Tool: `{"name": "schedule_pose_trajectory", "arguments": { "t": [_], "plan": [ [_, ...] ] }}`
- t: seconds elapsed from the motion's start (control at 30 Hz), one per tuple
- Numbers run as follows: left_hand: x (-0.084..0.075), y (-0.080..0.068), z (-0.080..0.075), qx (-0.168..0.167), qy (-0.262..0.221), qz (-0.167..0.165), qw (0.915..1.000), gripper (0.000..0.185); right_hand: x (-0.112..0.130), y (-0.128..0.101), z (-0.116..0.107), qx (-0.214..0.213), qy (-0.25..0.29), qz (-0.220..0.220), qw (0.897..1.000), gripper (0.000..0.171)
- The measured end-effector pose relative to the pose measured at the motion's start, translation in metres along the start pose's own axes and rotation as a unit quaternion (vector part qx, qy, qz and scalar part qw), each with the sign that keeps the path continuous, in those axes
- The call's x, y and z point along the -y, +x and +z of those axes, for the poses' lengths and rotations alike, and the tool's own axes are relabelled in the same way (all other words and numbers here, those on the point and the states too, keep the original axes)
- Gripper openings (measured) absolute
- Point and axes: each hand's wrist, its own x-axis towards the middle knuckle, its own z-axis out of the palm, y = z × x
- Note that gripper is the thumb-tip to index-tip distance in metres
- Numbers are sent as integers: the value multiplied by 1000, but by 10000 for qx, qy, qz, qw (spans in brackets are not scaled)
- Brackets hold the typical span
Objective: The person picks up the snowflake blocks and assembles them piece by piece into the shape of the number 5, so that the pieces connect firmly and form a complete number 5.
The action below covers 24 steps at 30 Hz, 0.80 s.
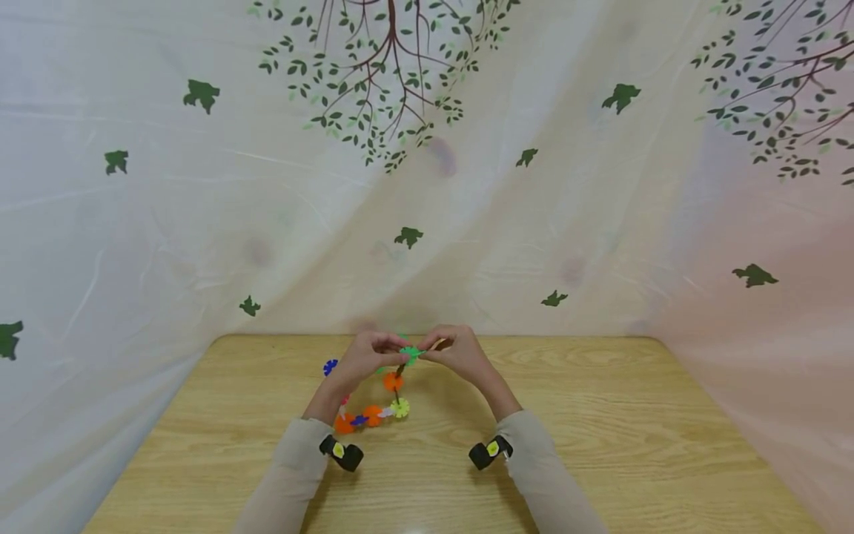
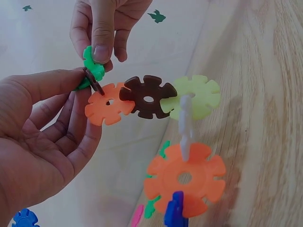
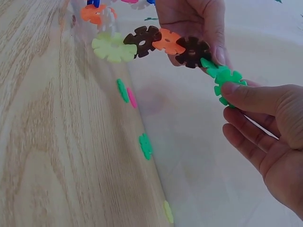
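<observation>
Here the left hand [image 1: 365, 357] and right hand [image 1: 460, 353] both pinch the green disc [image 1: 410, 354] topping a chain of interlocking discs [image 1: 373, 414], held above the wooden surface [image 1: 600, 430] near its far edge, with bare wood on either side.

Head cam sits up high, looks fwd and down at the wood table [image 1: 600, 445] and the leaf cloth [image 1: 200, 222] behind it. It is far off, so both hands look small. Left wrist cam is very close, looks out from the left hand [image 2: 42, 137] at the right hand [image 2: 104, 28]. Right wrist cam is close too, looks the other way, past the right hand [image 3: 270, 127]. All 3 views share the chain of flower discs [image 1: 390, 389] btw the hands.
</observation>
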Motion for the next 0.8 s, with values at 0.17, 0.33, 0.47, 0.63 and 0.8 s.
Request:
{"name": "schedule_pose_trajectory", "arguments": {
  "t": [0.17, 0.33, 0.47, 0.63, 0.8],
  "plan": [
    [-1, 0, 1, -51, 28, -79, 10000, 29, 14, -3, -3, 192, 3, -7, 9998, 9],
    [-3, -1, 0, -108, -138, -176, 9997, 27, 10, 0, -3, 311, -55, -36, 9995, 11],
    [-2, -2, -3, -257, -72, -221, 9994, 24, -6, 8, -6, 395, -294, 85, 9987, 13],
    [1, -2, -5, -401, 83, -209, 9989, 24, -11, 14, -16, 532, -695, 86, 9961, 13],
    [2, 0, -6, -416, 67, -220, 9989, 29, -13, 19, -25, 574, -926, -46, 9940, 13]
  ]
}}
